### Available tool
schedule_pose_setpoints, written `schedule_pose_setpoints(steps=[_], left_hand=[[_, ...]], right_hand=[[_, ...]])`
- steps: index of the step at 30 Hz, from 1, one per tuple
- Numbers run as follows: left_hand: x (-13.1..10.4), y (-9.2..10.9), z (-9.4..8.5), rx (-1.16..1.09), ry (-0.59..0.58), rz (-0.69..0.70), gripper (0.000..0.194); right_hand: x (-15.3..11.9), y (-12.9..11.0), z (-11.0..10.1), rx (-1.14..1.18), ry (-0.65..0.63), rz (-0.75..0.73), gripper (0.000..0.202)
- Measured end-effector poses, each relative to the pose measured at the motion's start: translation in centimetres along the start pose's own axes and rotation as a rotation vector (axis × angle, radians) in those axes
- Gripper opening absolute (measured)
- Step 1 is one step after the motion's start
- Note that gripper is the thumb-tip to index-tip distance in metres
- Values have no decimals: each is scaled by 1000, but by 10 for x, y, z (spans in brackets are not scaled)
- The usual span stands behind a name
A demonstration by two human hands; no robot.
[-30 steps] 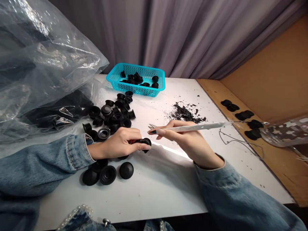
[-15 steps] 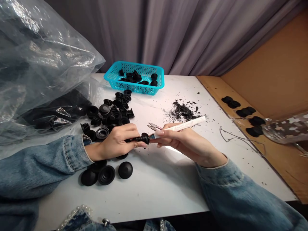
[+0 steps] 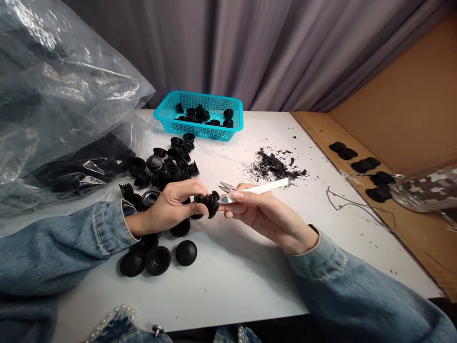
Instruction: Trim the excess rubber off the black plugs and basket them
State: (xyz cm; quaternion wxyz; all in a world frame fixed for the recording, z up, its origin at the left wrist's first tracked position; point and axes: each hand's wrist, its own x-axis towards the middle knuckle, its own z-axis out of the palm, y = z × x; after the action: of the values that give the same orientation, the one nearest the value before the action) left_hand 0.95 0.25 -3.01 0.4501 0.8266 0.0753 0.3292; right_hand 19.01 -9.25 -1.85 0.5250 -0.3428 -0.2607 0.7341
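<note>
My left hand (image 3: pixel 169 205) is closed around a black ribbed rubber plug (image 3: pixel 211 206), its ringed end facing right between thumb and fingers. In my right hand (image 3: pixel 267 216) a white-handled craft knife (image 3: pixel 267 186) is gripped like a pen. Its blade tip is at the plug's right edge; whether it touches, I cannot tell. The pointed metal tips of thread snips (image 3: pixel 225 187) stick out above the right fingers, with the rest of the snips hidden in that hand. Around my left hand lie many loose black plugs (image 3: pixel 154 163), and several round caps (image 3: pixel 186 253) are closer to me.
A turquoise basket (image 3: pixel 200 129) with black plugs stands at the back. Black shavings (image 3: pixel 273 164) are heaped right of it. A large plastic bag (image 3: pixel 71 95) fills the left. Glasses (image 3: pixel 357 205) and paired black pieces (image 3: pixel 347 153) lie at the right.
The plug has turned in my left hand, so more of its ribs show. My right hand with the knife has shifted a little left, and its handle end has dropped slightly.
</note>
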Motion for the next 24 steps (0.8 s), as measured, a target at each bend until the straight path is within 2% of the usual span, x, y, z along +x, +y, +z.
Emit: schedule_pose_setpoints(steps=[5,9,14,16,19,24], left_hand=[[-1,-1,0,-26,-3,-44,34],[-1,-1,1,-100,35,-137,40],[-3,0,2,-174,72,-177,42],[-3,0,3,-200,76,-168,39],[-5,-1,2,-239,58,-168,38],[-6,0,1,-258,13,-249,45]], right_hand=[[-1,0,0,-46,-5,-37,11],[-1,-3,-2,-90,0,-60,12],[5,-7,-13,-132,142,-149,10],[9,-8,-18,-142,201,-182,14],[12,-10,-22,-186,215,-199,30],[8,-10,-14,-269,222,-269,38]])
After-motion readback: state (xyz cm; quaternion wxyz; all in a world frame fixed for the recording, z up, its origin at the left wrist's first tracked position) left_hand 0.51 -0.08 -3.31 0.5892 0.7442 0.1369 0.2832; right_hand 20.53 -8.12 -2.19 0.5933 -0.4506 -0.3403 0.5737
